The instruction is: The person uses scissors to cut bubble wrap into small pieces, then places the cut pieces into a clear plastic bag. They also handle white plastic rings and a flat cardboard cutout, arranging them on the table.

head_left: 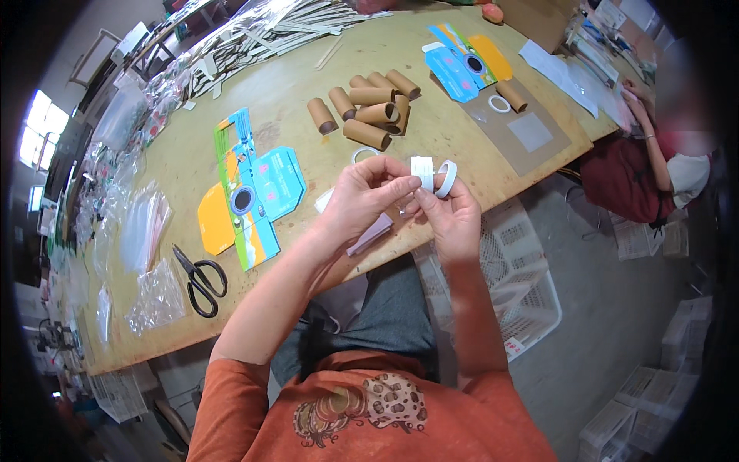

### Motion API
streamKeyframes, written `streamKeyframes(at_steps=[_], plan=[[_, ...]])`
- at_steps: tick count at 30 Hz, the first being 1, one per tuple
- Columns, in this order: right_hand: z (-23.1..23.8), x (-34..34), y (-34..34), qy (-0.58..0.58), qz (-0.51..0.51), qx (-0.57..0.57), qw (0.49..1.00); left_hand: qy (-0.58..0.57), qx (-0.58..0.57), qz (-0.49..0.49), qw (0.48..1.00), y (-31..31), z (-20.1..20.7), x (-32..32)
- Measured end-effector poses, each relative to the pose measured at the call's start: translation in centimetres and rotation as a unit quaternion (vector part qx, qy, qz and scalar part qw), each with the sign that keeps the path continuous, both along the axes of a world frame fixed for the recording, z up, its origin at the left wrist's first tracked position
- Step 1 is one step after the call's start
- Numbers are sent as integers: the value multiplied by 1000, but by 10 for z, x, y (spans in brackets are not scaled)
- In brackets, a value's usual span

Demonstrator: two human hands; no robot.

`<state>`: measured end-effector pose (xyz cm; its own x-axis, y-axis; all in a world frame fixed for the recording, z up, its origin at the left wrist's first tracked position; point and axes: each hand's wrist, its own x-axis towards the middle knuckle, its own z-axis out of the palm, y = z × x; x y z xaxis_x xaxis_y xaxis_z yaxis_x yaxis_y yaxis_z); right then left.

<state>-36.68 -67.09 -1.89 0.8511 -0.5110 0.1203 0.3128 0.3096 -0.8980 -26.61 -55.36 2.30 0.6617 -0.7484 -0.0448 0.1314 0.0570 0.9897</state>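
My left hand (369,189) is closed, with its thumb and fingertips pinching a small white ribbed piece (422,169) over the table's front edge. Close beside it, my right hand (456,219) is closed around a narrow white ring (446,179) like a roll of tape. The fingertips of the two hands nearly meet, and which of them bears most of the ribbed piece is hard to see. Under my left wrist lies a pale lilac folded strip (369,235). Another white ring (364,155) lies behind my left hand, partly hidden by it.
Several brown cardboard tubes (367,134) lie mid-table. Colourful printed card cutouts (277,185) lie left and far right. Black-handled scissors (202,281) rest near plastic bags (158,296). Flat wooden sticks (262,38) are heaped at the back. A co-worker's arm (650,138) reaches in at right.
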Motion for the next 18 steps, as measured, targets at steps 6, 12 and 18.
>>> streamKeyframes(at_steps=[6,12,18], plan=[[5,3,-6,-57,-62,163,983,141,-101,54,983,-2,-11,14],[-7,-1,-18,25,-75,23,997,-544,207,70,810,-25,-29,49],[-6,-3,-13,-9,-43,45,998,-76,37,-19,996,-27,-9,17]])
